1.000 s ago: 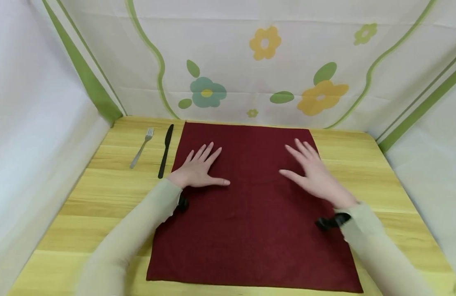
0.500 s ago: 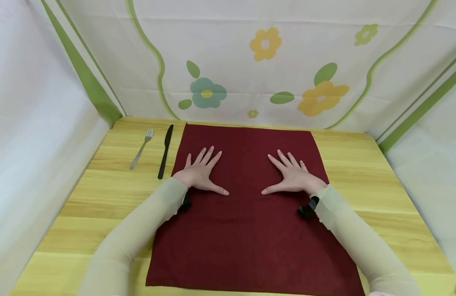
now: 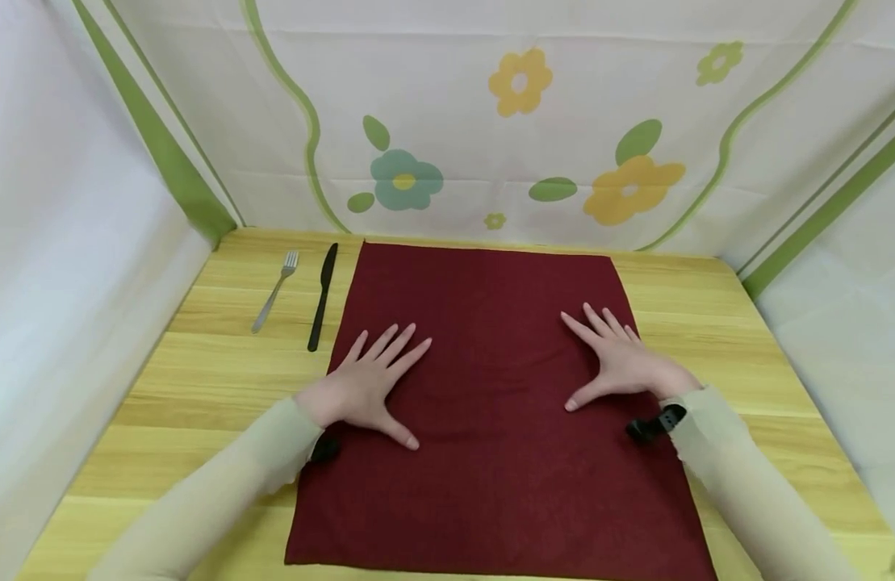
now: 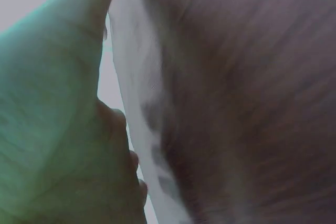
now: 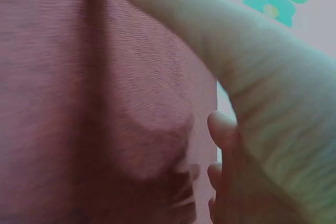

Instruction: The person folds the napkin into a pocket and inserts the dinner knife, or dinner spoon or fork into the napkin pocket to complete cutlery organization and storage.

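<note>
A dark red cloth (image 3: 491, 484) lies spread out on the wooden table, with faint wrinkles near its middle. Over its left side is my left hand (image 3: 367, 387), fingers spread and thumb pointing inward. My right hand (image 3: 621, 363) is at the cloth's right edge, its fingers fanned out too. Neither hand grips anything. In the right wrist view the thumb (image 5: 173, 9) and its shadow show against the cloth (image 5: 52, 103). The left wrist view is dim, with the palm (image 4: 52, 119) beside the cloth (image 4: 262, 103); whether each palm touches the fabric is hard to tell.
Left of the cloth lie a black table knife (image 3: 322, 298) and a silver fork (image 3: 276, 292) on the wooden table (image 3: 200, 387). A white curtain with printed flowers (image 3: 454, 105) stands behind the table, and white sheets flank both sides.
Over the last second, the left hand moved toward the near left. The right hand came inward onto the cloth, then slid back out to the right edge. Fork and knife stayed put.
</note>
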Available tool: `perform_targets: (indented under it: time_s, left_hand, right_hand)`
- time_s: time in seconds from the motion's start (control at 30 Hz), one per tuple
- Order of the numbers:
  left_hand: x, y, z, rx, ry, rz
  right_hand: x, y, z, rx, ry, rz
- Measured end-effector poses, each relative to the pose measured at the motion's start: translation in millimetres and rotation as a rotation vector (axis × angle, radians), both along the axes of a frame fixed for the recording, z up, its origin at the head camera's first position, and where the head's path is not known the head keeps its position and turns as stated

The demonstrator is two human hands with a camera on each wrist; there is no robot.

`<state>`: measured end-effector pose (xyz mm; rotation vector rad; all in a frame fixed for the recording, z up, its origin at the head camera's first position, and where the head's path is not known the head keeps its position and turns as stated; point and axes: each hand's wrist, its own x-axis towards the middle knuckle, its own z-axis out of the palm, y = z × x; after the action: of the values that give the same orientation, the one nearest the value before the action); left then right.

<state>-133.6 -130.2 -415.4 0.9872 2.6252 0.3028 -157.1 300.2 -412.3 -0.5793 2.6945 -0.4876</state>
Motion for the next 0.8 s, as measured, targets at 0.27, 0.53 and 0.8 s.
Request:
perform_targets:
  time_s: [0.27,0.53,0.8]
  left_hand:
    - [11.2,-8.5,-10.4,0.046,-0.008,-0.035]
    - [8.2,-12.7,-21.7,0.022,0.021,-0.026]
    - [-5.9,-8.2,1.5,0.097,-0.025,-0.009]
  right_hand:
    - [29.5,7.6,-0.3,-0.079,-0.109,0.086]
    - [32.5,13.1,-3.0,-0.066,-0.098,0.073]
    - [24.2,18.2,7.2,-0.249,-0.113,0.052]
